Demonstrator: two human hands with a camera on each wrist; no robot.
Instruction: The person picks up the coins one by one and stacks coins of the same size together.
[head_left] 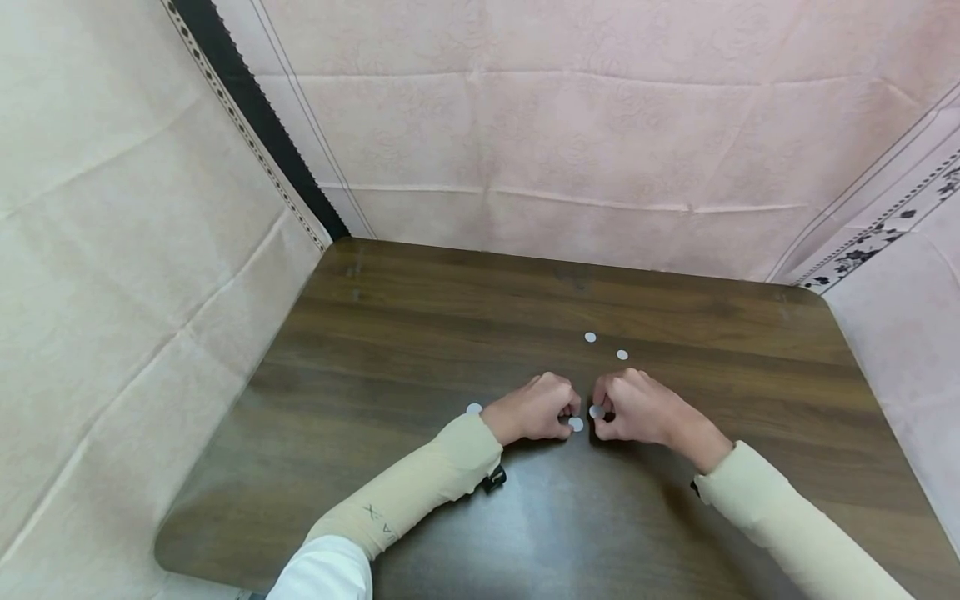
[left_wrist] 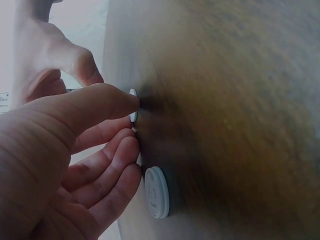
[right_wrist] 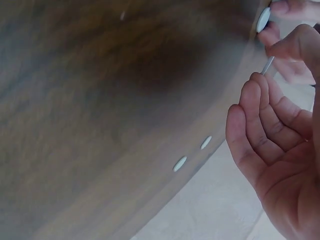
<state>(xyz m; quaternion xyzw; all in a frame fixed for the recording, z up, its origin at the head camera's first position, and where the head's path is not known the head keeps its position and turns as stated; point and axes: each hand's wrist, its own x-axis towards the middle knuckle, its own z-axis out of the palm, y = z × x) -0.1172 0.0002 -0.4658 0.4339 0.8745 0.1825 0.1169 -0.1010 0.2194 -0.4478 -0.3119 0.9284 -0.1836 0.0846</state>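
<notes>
Near the middle of the table, my left hand (head_left: 536, 408) pinches a small white disc (head_left: 576, 423) by its edges, between thumb and curled fingers. In the left wrist view this disc (left_wrist: 133, 114) is seen nearly edge-on, close to the wood. Just to the right, my right hand (head_left: 637, 407) grips another white disc (head_left: 597, 411) between thumb and forefinger. From the right wrist it shows as a thin edge (right_wrist: 268, 65). The two hands face each other, a small gap between their discs. A thicker-looking white disc with a raised rim (left_wrist: 157, 192) lies beside my left fingers.
Two more white discs, one farther back (head_left: 590, 337) and one nearer my right hand (head_left: 622, 355), lie flat on the dark wooden table (head_left: 360, 350). Another disc (head_left: 474, 408) sits by my left wrist. Pale cloth (head_left: 585, 142) hangs behind the table and at its sides.
</notes>
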